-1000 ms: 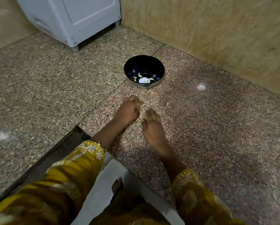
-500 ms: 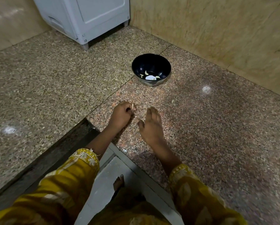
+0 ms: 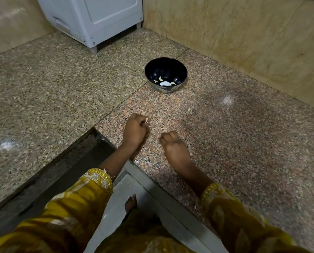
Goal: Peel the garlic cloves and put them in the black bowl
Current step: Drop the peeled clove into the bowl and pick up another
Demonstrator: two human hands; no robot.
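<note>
Garment: left sleeve (image 3: 74, 201), right sleeve (image 3: 232, 216) mustard-yellow, pale leaf print; cuffs (image 3: 97, 177) edged with cream embroidery and yellow beads. One foot (image 3: 130, 203) bare.

Black bowl (image 3: 163, 67) upright; few pale peeled garlic cloves (image 3: 160, 78) lying at its bottom.

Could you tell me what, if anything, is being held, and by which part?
The left hand pinches a small pale garlic piece by one end; its tip pokes out. Whether the right hand holds anything cannot be told.
</note>
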